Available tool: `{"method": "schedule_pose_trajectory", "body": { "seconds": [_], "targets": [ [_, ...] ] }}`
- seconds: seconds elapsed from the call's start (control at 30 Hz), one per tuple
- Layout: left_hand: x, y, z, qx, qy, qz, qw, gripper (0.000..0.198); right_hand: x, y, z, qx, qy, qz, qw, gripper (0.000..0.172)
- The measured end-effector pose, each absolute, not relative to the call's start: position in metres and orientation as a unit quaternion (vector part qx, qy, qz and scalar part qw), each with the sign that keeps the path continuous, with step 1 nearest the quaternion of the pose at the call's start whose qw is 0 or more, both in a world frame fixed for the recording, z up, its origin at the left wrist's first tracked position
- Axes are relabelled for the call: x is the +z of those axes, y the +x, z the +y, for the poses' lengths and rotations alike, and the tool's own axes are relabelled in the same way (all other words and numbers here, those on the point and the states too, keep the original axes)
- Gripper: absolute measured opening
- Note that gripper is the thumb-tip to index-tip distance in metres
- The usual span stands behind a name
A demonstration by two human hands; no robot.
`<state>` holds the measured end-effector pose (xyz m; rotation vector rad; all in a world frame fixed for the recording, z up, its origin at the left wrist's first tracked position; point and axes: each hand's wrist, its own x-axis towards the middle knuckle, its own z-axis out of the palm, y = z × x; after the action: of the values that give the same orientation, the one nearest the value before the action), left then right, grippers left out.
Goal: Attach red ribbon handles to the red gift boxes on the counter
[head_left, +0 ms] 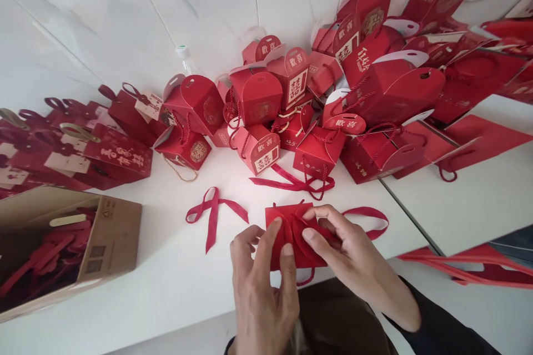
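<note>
A small red box (272, 258) with cord handles lies near the table's front edge, between my hands. My left hand (264, 283) rests on its left part, with thumb and forefinger touching a curved red flap. At the right side, my right hand (347, 247) has thumb and fingers closed round another red flap. A looped red ribbon (377, 212) shows just beyond my right hand. Left of the box lies a crossed red ribbon (214, 208), and a further red ribbon (287, 182) lies behind the box.
Several red gift boxes (256, 97) are piled along the marble wall. Red bags (120, 152) with ribbon handles stand at the left. A cardboard box (119, 233) holding red ribbons is at the left front. A plastic bottle (186, 61) stands by the wall.
</note>
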<state>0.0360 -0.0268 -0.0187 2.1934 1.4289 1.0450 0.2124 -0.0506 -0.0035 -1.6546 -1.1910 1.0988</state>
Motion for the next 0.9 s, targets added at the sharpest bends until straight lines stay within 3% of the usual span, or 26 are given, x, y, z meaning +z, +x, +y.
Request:
{"method": "schedule_pose_trajectory", "body": {
  "seconds": [0.23, 0.43, 0.73, 0.9],
  "targets": [
    [-0.002, 0.039, -0.018, 0.373, 0.786, 0.466, 0.162, 0.03, 0.012, 0.225, -0.059, 0.404, -0.68, -0.463, 0.401, 0.04],
    [0.002, 0.048, -0.014, 0.356, 0.804, 0.432, 0.199, 0.028, 0.02, 0.238, -0.061, 0.452, -0.683, -0.426, 0.385, 0.052],
    [0.0, 0.046, -0.009, 0.357, 0.793, 0.434, 0.235, 0.024, 0.024, 0.243, -0.056, 0.515, -0.672, -0.427, 0.317, 0.05],
    [0.002, 0.048, -0.008, 0.359, 0.788, 0.431, 0.254, 0.022, 0.029, 0.244, -0.05, 0.515, -0.669, -0.443, 0.302, 0.04]
  ]
}}
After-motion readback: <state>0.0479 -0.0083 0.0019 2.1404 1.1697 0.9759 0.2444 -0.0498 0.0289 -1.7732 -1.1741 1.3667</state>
